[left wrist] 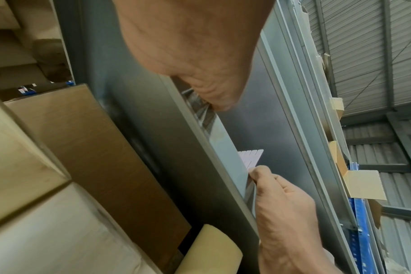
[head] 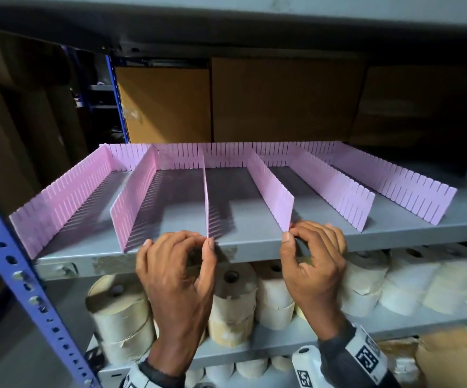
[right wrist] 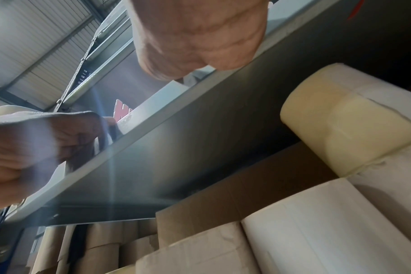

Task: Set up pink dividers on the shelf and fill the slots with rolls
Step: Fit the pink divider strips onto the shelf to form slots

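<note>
On the grey metal shelf (head: 254,247) stand six pink dividers (head: 61,203) running front to back, all slotted into a long pink strip (head: 226,155) along the rear, so that five open slots lie between them.

The left hand (head: 176,278) pinches the front end of the third divider (head: 206,197) from the left between thumb and curled fingers (head: 168,239), right at the shelf's front lip. The right hand (head: 313,261) pinches the front lower corner of the fourth divider (head: 271,189) in the same way, thumb on the near side and fingers (head: 319,231) curled behind it. Both dividers stand upright on the shelf.

The slots hold nothing. The rolls (head: 232,298) sit upright in rows on the lower shelf (head: 394,323), directly beneath the hands, in cream and white paper. Brown cardboard boxes (head: 165,105) stand behind the dividers. A blue perforated upright (head: 11,259) frames the rack on the left.
</note>
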`<state>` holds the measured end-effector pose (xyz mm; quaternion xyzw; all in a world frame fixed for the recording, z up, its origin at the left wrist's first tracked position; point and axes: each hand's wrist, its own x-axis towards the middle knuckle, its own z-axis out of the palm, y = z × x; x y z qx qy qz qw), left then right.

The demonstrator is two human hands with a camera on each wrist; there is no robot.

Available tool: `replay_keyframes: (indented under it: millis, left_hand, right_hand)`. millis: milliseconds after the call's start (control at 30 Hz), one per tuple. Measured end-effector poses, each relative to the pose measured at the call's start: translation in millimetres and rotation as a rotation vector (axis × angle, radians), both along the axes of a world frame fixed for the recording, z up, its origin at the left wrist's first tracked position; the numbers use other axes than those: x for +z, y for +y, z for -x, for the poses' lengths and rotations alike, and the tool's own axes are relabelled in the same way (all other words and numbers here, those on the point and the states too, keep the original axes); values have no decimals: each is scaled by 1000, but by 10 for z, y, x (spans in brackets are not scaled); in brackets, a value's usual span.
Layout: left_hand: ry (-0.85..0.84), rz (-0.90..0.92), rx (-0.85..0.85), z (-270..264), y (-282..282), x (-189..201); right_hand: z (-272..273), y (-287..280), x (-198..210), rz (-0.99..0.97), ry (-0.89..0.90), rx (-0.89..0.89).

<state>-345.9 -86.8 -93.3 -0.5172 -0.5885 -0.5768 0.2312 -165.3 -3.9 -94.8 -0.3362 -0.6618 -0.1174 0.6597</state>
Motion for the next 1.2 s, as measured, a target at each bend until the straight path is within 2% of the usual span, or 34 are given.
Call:
replay_keyframes:
  millis: [200, 300, 400, 467, 667, 900, 1200]
  left_hand:
    - [-46, 8, -46, -34, -53, 53]
    - [-86, 2, -164, 23, -169, 64]
    - [-158, -94, -268, 151, -392, 28]
    - [-167, -162, -241, 264, -553, 12]
    - [-175, -191, -63, 684, -704, -1]
    - [-89, 14, -36, 989, -587, 28]
    - [-59, 7, 4, 992, -511, 46]
  right_hand:
    - [8, -111, 1, 41, 98, 70]
    - [84, -325, -16, 17, 187, 177]
    - [334, -569, -12, -40, 95, 294]
    - [539, -606, 25, -38, 33, 322]
    - [905, -436, 53, 40, -29, 170]
    - [988, -358, -14, -15, -40, 93]
    - [1031, -367, -8, -36, -15, 42]
